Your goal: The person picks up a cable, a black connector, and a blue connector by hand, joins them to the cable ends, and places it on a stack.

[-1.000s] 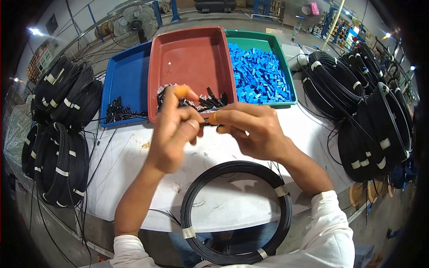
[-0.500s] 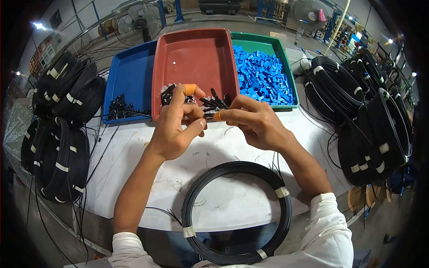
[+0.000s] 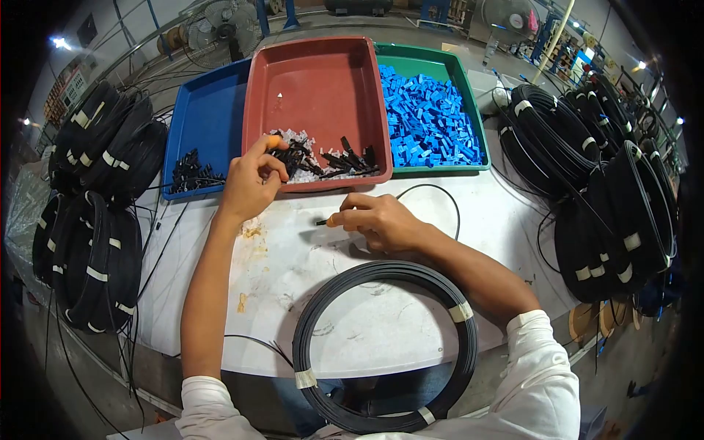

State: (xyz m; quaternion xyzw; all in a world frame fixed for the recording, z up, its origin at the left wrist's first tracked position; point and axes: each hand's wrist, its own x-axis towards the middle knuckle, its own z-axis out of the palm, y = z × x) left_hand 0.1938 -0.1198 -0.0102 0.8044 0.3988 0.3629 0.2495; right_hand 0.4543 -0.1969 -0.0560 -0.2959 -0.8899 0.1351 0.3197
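Observation:
My right hand (image 3: 383,222), orange tape on a finger, pinches the end of a thin black cable (image 3: 449,193) just above the white table. A short black tip (image 3: 321,223) sticks out of its fingers to the left. My left hand (image 3: 251,182) is over the near left edge of the red tray (image 3: 315,81), fingers bent and apart, also with orange tape. Its fingertips are beside a heap of small black parts (image 3: 299,163) in that tray. Small clear-white pieces (image 3: 304,136) lie around them. A coil of black cable (image 3: 309,330) rests at the table's front edge.
A blue tray (image 3: 209,103) with black parts (image 3: 194,176) stands at left. The green tray (image 3: 422,53) at right holds many blue pieces (image 3: 429,121). Bundled cable coils (image 3: 95,257) flank the table's left side, with more coils (image 3: 612,220) at right.
My hands have moved apart. The right came down towards me with the cable end, and the left shifted left to the red tray's parts. The cable's loop now shows on the table.

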